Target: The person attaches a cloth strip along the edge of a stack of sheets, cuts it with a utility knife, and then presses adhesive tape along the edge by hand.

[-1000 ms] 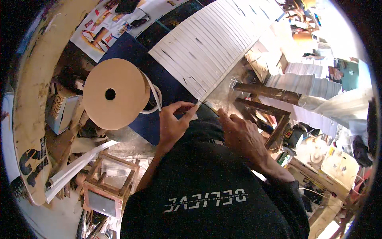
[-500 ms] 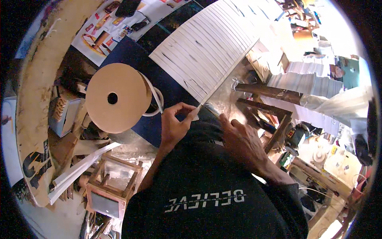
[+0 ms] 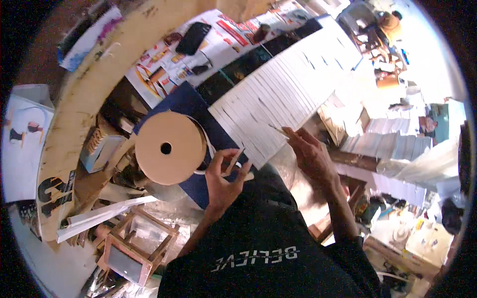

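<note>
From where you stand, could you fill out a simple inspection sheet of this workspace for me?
Surface: dark blue sheet under the tan roll.
Job's things: that roll, beside a long white layered stack.
Clutter: black phone-like device on a printed sheet.
Hands: left hand near the stack's near corner, grip unclear; right hand holds a thin tool.
Cables: pale cord-like curve at lower right, use unclear.
Surroundings: paper stacks at right; stool-like wooden frame at lower left.

A cluttered paper workshop, judging by long upright stacks of whitish paper sheets [image 3: 385, 144], a round tan cardboard-faced reel [image 3: 183, 149] and a rough brown wooden frame [image 3: 141, 252]
</note>
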`<state>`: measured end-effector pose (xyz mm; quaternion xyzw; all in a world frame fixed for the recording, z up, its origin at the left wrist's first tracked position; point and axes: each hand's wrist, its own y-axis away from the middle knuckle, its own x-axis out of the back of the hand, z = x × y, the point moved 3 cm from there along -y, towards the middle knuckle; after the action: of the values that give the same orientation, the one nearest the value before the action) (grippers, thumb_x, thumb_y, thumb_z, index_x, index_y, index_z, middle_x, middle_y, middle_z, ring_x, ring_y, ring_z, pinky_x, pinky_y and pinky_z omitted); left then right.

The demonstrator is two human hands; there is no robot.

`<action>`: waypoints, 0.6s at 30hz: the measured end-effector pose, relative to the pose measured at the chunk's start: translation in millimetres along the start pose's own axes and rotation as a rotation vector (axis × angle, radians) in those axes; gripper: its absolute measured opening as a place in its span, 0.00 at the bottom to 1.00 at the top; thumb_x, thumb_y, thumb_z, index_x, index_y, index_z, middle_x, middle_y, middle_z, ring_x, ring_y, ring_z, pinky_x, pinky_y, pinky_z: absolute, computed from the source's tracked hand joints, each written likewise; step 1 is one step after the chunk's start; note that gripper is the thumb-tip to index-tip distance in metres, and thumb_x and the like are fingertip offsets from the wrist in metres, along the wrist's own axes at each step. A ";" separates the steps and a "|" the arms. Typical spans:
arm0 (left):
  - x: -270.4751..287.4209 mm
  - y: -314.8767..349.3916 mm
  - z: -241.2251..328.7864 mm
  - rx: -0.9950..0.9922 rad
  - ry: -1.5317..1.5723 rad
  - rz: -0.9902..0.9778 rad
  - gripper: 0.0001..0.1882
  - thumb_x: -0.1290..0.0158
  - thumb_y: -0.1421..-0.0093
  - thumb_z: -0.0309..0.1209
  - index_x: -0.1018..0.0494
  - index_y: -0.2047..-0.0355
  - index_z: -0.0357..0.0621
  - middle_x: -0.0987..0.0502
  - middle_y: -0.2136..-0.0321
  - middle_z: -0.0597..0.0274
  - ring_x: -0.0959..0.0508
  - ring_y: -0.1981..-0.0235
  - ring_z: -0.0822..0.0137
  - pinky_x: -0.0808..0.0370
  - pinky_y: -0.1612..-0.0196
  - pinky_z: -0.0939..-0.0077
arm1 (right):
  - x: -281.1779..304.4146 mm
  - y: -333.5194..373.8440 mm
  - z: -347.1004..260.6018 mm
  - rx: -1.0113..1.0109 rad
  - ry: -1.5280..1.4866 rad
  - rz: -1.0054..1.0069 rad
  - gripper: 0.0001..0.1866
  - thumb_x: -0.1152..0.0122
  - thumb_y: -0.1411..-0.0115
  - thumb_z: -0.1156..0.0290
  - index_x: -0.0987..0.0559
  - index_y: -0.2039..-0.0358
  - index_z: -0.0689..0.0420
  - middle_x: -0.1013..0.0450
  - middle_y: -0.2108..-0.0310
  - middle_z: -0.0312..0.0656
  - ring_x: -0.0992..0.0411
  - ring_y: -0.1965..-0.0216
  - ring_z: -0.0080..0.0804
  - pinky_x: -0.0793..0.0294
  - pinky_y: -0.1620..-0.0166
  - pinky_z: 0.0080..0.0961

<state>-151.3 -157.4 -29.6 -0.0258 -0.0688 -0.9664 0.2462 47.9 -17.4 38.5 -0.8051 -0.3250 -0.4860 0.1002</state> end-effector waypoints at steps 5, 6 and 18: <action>-3.9 -1.0 8.4 -0.218 -0.316 0.135 0.37 0.25 0.52 0.35 0.31 0.44 0.39 0.27 0.51 0.51 0.23 0.51 0.55 0.19 0.57 0.69 | 4.5 -78.2 36.5 0.334 0.262 0.062 0.23 0.35 0.40 0.74 0.22 0.43 0.52 0.26 0.52 0.44 0.29 0.45 0.44 0.31 0.43 0.41; -8.6 0.2 0.8 -0.104 -0.290 0.109 0.47 0.23 0.57 0.39 0.35 0.41 0.38 0.31 0.46 0.48 0.27 0.45 0.49 0.22 0.48 0.61 | 15.2 -94.4 28.1 0.357 0.219 0.118 0.24 0.33 0.41 0.71 0.23 0.43 0.53 0.27 0.49 0.43 0.31 0.42 0.45 0.35 0.40 0.43; -42.9 7.3 34.8 0.339 -0.443 0.600 0.53 0.25 0.54 0.42 0.41 0.32 0.39 0.33 0.41 0.47 0.30 0.41 0.49 0.27 0.44 0.54 | 149.2 -342.0 -15.4 0.924 0.047 0.487 0.44 0.35 0.38 0.52 0.44 0.29 0.56 0.33 0.35 0.46 0.40 0.36 0.52 0.50 0.34 0.55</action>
<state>-109.6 -138.4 2.0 -0.2112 -0.2680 -0.7979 0.4970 -128.2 301.7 119.9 -0.7181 -0.3064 -0.2724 0.5624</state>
